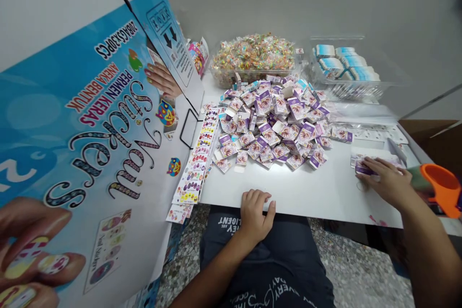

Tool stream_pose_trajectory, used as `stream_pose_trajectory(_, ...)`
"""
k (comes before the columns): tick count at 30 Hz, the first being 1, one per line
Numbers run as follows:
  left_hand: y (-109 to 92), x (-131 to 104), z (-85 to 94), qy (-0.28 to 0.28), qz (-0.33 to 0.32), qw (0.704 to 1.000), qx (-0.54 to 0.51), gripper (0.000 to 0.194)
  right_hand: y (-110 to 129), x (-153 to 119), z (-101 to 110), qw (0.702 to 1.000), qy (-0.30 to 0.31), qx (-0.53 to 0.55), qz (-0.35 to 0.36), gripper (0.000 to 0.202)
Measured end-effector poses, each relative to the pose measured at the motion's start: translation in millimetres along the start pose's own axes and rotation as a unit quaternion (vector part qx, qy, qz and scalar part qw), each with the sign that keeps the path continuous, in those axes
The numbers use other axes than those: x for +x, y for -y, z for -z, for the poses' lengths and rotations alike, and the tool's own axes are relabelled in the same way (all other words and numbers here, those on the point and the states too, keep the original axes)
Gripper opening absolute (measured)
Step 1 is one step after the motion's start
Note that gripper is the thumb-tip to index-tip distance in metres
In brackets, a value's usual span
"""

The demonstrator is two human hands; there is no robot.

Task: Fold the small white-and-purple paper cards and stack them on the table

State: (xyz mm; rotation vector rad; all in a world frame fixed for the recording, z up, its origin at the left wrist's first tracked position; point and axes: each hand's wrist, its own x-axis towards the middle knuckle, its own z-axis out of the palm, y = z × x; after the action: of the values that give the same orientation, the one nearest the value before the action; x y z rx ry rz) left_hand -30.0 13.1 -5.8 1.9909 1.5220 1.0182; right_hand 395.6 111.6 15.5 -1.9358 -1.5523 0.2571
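My left hand (256, 211) rests at the front edge of the white table (296, 192), fingers loosely bent and thumb apart, with nothing in it. At the right, my right hand (388, 180) lies over a white and purple printed carton (361, 166), its fingers stretched across the top; the thumb is hidden. Beside that carton stands an open white box (368, 142), partly covered. Between the hands, farther back, a large heap of small purple and white printed boxes (269, 127) is spread over the table, several with flaps open.
Nail sticker sheets (197, 168) lie along the left edge, beside a big blue and white carton (108, 120). Behind the heap stand a clear tub of wrapped candies (252, 55) and a clear bin with blue-white stacks (346, 65). An orange tape dispenser (442, 187) sits far right.
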Motion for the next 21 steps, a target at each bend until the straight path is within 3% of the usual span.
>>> stream_pose_trajectory(3, 0, 2, -0.4, 0.0, 0.002, 1.0, 0.004, 0.02, -9, 6, 5, 0.998, -0.01, -0.024, 0.053, 0.036)
stream_pose_trajectory(6, -2, 3, 1.3, -0.001, 0.012, 1.0, -0.006, 0.02, 1, 4, 8, 0.993, -0.015, -0.055, 0.105, 0.039)
stream_pose_trajectory(9, -8, 3, 5.7, 0.013, 0.047, 0.997, -0.052, 0.025, 33, -22, 1, 0.979, -0.082, -0.076, 0.172, 0.028)
stream_pose_trajectory(11, -16, 2, 8.1, 0.051, 0.094, 0.985, -0.136, 0.033, 65, -57, -11, 0.946, -0.134, -0.071, 0.287, 0.013)
stream_pose_trajectory(12, -21, 1, 8.6, 0.079, 0.125, 0.968, -0.203, 0.039, 82, -78, -19, 0.921, -0.125, -0.055, 0.364, 0.011)
stream_pose_trajectory(13, -25, 0, 8.5, 0.109, 0.161, 0.939, -0.283, 0.047, 99, -102, -27, 0.896, -0.084, -0.045, 0.433, 0.018)
stream_pose_trajectory(15, -32, -2, 7.0, 0.159, 0.24, 0.843, -0.454, 0.064, 131, -150, -42, 0.857, 0.007, -0.019, 0.515, 0.027)
stream_pose_trajectory(18, -34, -4, 4.8, 0.207, 0.318, 0.686, -0.621, 0.08, 168, -203, -58, 0.834, 0.103, 0.027, 0.542, 0.038)
stream_pose_trajectory(19, -32, -4, 4.8, 0.212, 0.328, 0.657, -0.645, 0.078, 176, -213, -61, 0.838, 0.115, 0.04, 0.532, 0.041)
stream_pose_trajectory(21, -25, -3, 5.5, 0.208, 0.332, 0.638, -0.663, 0.07, 190, -220, -62, 0.86, 0.113, 0.069, 0.492, 0.05)
